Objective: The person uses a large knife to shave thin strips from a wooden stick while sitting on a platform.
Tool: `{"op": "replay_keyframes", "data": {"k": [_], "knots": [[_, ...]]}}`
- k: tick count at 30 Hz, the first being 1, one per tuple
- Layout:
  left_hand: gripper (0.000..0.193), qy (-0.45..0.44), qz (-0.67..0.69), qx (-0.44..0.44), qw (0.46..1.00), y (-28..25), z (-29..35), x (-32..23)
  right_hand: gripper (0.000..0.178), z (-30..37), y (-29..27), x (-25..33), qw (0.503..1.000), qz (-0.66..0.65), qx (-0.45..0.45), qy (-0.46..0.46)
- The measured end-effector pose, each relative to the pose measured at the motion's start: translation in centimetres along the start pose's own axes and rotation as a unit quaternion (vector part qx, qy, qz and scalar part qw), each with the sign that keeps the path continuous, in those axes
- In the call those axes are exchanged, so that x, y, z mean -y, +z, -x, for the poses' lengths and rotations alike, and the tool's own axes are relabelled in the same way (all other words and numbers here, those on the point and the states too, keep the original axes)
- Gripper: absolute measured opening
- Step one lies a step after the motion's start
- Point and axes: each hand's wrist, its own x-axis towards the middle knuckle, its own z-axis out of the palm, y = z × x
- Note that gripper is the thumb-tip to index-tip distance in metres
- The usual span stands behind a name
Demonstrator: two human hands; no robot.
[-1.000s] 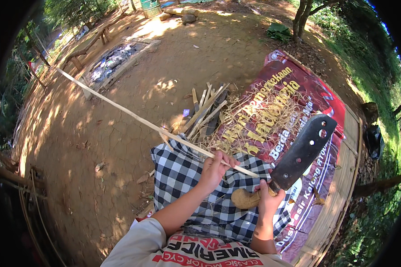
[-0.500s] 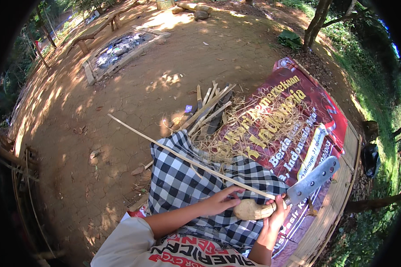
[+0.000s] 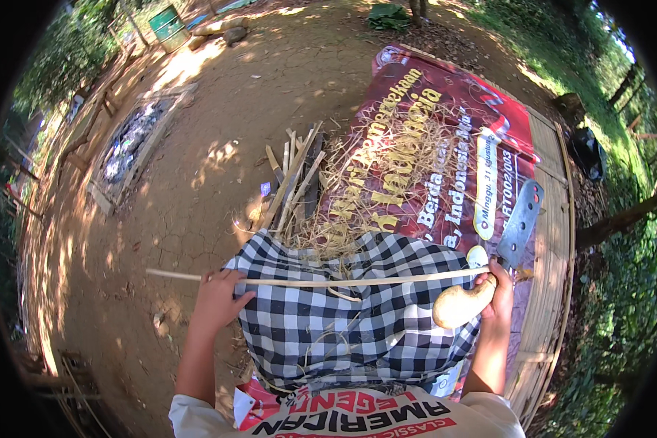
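One pale, slender, nearly straight strip (image 3: 317, 283) is spanning the checked cloth (image 3: 387, 328), its long axis running from nine to three o'clock; the left hand (image 3: 223, 296) is curling its fingers around it near the nine o'clock end; the right hand (image 3: 499, 290), at the three o'clock end, is clamping the knife (image 3: 517, 241) by its handle.

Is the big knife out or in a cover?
Out: the bare metal blade, with holes through it, sticks out past the right hand.
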Motion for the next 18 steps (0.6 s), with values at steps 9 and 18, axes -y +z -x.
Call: {"op": "replay_keyframes", "data": {"k": [9, 18], "knots": [[0.047, -0.047, 0.045, 0.102, 0.993, -1.3, 1.4, 1.4, 0.01, -1.2, 1.8, 1.2, 0.999, -0.033, -0.008, -0.021], [0.031, -0.203, 0.304, 0.096, 0.926, 5.9, 7.2, 4.5, 0.011, 0.1, 0.7, -1.3, 0.998, 0.057, -0.02, -0.034]]}}
